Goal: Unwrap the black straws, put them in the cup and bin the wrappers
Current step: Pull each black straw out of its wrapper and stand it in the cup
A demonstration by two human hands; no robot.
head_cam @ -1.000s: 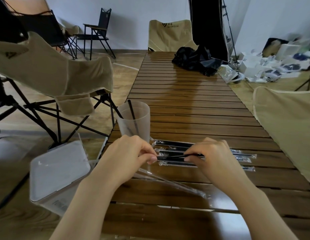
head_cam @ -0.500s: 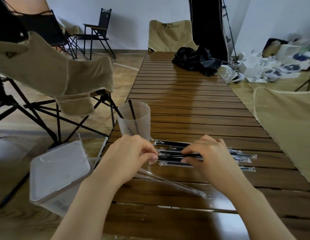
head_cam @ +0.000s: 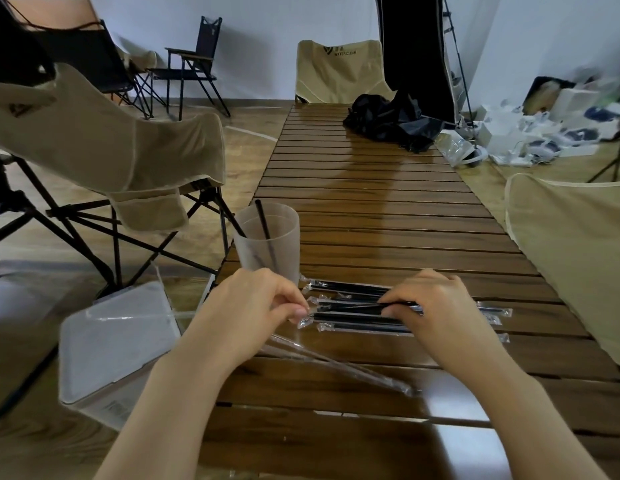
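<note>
We look down a long slatted wooden table [head_cam: 388, 216]. Both of our hands work over a row of wrapped black straws [head_cam: 350, 327] lying side by side across the slats near the front edge. Our left hand [head_cam: 253, 303] has its fingers curled, thumb and forefinger pinching the clear wrapper end of one straw [head_cam: 346, 308] at its left tip. Our right hand [head_cam: 436, 306] is curled over the same straw further along, fingertips pinching it against the thumb; the straw runs between the two hands, just above the others. How far the wrapper is off, we cannot tell.

A frosted plastic cup [head_cam: 270, 244] stands upright just behind the left hand, near the table's left edge, with one bare black straw [head_cam: 265, 230] leaning inside it. Empty clear wrappers [head_cam: 336, 365] lie slanted on the table in front of the hands. A white lidded bin [head_cam: 118, 348] sits on the floor just left of the table.

Beige folding chairs [head_cam: 104, 147] stand on the left, and a black bag [head_cam: 388, 121] lies at the table's far end.
</note>
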